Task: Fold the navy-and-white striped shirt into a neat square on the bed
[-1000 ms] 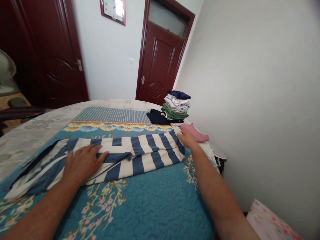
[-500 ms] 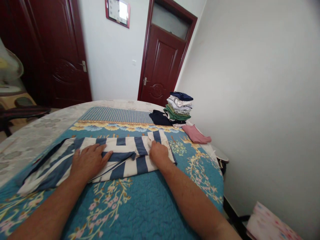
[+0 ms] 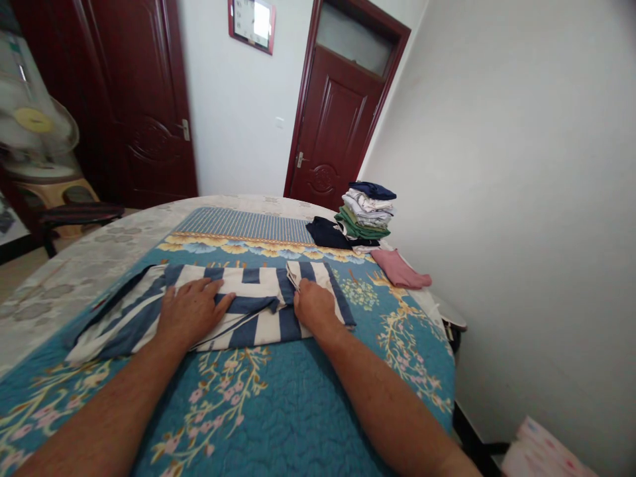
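A blue-and-white striped cloth [image 3: 268,328] lies folded in a long strip across the teal floral cover [image 3: 298,411]. My left hand [image 3: 191,311] rests flat on the strip's left part, its fingers spread. On the right part, my right hand [image 3: 314,306] has its fingers closed on the striped cloth, at the edge of a flap that is folded over. The palm side of my right hand and the cloth under it are hidden.
Beyond the right end stand a stack of folded clothes [image 3: 368,211], a dark garment [image 3: 328,233] and a pink cloth [image 3: 400,269]. A fan [image 3: 37,122] and a dark stool [image 3: 82,213] are at the left. A wall runs along the right.
The view has turned slightly left, so the scene sits further right. My right hand has moved a little left along the strip, and the flap in it reaches further left.
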A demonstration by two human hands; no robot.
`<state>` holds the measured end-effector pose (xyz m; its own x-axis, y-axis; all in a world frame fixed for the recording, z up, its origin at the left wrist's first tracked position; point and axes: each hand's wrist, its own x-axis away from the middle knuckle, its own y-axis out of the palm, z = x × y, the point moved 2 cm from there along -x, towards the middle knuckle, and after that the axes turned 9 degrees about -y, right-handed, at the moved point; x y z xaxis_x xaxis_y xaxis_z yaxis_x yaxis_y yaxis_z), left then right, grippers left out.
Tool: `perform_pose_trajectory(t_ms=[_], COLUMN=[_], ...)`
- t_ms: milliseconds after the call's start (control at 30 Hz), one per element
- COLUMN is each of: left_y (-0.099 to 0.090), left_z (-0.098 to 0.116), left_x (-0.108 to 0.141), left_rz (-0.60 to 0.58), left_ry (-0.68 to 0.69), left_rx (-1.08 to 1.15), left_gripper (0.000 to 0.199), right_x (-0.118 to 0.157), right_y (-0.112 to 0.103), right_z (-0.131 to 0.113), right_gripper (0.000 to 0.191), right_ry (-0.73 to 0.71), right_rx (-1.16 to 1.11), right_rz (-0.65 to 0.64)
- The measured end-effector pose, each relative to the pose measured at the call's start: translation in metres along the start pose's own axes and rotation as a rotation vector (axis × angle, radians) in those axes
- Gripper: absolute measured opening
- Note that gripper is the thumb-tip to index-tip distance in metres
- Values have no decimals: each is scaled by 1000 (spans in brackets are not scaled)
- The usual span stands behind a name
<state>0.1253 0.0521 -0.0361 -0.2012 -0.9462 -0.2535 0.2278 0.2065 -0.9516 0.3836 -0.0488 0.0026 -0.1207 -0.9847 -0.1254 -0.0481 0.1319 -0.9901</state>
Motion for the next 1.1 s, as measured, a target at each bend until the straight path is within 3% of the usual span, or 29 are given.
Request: perform_pose_trajectory(t_ms=[333, 633, 867, 933, 1000, 1100], left_y=[-3, -7, -6, -10, -17, -28], left_z=[3, 5, 2, 3, 11, 42], left_x=[3, 8, 7, 7, 10, 24], left_rz=[-1, 11, -4, 46, 144, 230], left_ry=[-11, -23, -26, -23, 36, 285], left_rx=[-6, -2, 5, 23, 68, 182], left_gripper=[67, 63, 62, 61, 60, 56], right_x=[-8, 16, 33, 39, 44, 46], right_y=[0, -7, 2, 3, 0, -15], right_z=[-1, -14, -21, -21, -17, 4], right_gripper=[34, 44, 47, 47, 42, 37], right_ry=[-8, -90, -77, -72, -107, -194], right_rx=[13, 48, 6, -35, -123, -348], right_rz=[-64, -174, -108, -86, -68, 30])
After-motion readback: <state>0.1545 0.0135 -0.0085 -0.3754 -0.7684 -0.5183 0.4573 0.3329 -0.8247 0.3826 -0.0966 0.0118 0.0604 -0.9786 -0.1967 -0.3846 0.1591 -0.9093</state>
